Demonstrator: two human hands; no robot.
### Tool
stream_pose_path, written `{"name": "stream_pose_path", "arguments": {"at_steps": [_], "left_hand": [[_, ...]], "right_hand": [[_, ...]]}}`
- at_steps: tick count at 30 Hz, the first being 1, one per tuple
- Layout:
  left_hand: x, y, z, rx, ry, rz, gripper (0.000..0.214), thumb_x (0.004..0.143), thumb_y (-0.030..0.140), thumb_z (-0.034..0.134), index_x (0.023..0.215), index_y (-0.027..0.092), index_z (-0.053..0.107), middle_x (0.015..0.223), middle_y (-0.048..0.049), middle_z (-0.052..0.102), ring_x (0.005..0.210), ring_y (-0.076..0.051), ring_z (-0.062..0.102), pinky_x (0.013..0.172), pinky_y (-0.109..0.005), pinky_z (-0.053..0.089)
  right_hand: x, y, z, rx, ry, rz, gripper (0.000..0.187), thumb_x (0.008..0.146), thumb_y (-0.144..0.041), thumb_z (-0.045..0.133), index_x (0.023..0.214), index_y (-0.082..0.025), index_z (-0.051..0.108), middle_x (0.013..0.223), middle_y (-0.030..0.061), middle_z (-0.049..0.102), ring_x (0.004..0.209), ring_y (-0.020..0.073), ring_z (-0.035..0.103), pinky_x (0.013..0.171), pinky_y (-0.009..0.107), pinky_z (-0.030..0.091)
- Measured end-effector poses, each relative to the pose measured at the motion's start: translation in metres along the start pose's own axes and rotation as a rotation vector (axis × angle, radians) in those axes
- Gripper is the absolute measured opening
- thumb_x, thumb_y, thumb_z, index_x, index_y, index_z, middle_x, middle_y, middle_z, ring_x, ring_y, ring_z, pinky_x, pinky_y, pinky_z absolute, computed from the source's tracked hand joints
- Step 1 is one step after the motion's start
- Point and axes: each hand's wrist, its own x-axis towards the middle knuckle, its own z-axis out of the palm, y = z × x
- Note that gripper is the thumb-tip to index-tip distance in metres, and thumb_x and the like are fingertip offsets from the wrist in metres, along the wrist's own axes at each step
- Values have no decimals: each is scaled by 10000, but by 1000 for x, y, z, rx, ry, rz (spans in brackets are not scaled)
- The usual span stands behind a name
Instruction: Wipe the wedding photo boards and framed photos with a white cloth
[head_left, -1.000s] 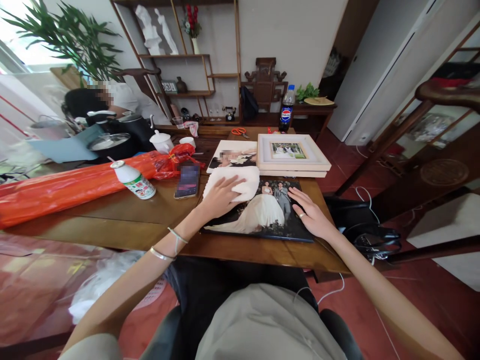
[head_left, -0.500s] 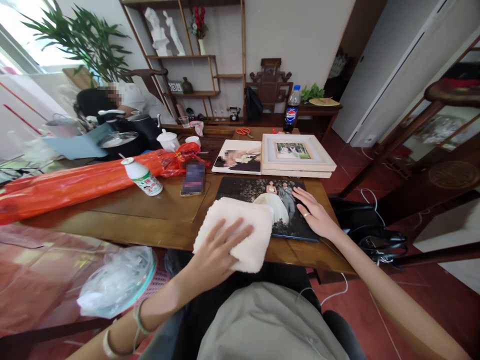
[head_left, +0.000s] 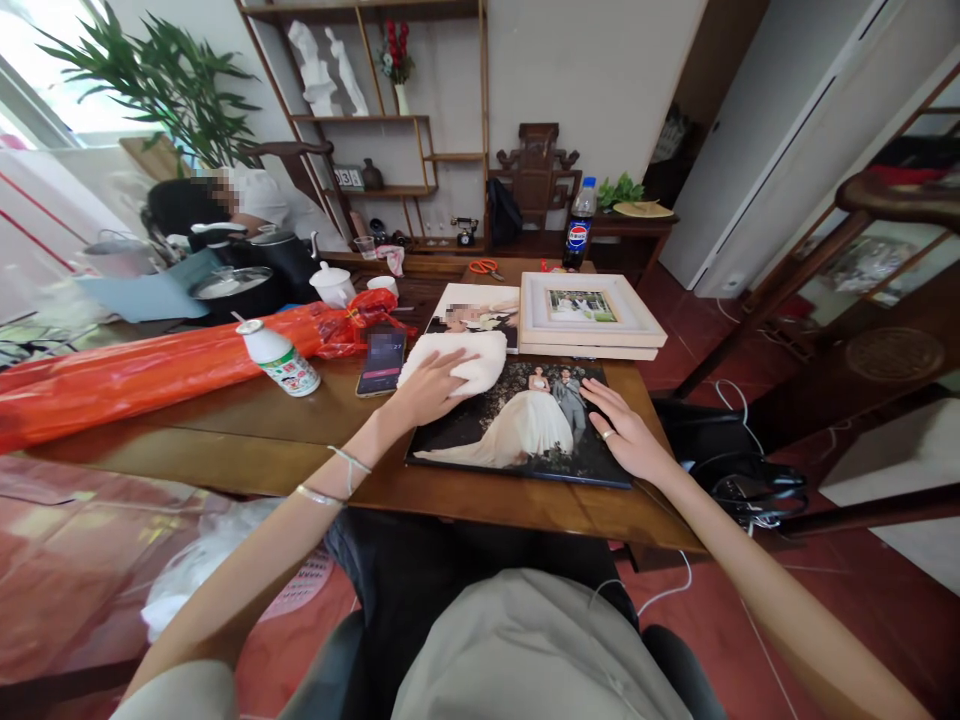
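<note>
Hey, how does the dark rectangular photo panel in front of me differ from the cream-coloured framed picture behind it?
The dark rectangular photo panel fills edge to edge with its image, while the cream-coloured rectangular framed picture has a wide pale border around a small photo. Your right hand rests at the panel's right edge; no hand touches the framed picture. Both lie face up and show people in wedding clothes.
</note>
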Motion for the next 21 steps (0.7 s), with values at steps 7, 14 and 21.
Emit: {"name": "stream_pose_path", "arguments": {"at_steps": [7,14,21], "left_hand": [[-33,33,-5,25,-40,10,216,886,203,520,941,167,726,1508,-66,343,1412,-305,261,1128,-533,260],[-86,103,-27,-66,20,170,160,813,208,635,675,195,715,1506,-31,354,1415,-340,235,1164,-552,165],[-55,81,-25,-80,-62,202,152,848,229,591,865,230,742,1528,-4,307,1421,-277,246,1168,-495,184]], "right_hand": [[0,-1,2,-24,-3,5,442,955,-360,376,1343,-190,503,1466,130,431,1403,244,323,1165,504,258],[0,0,2,-18,-13,5,442,955,-364,375,1353,-210,492,1470,115,428,1406,243,317,1167,502,254],[1,2,2,-9,1,-1,427,953,-372,390,1352,-264,493,1468,80,438,1396,255,337,1156,529,265]]}}
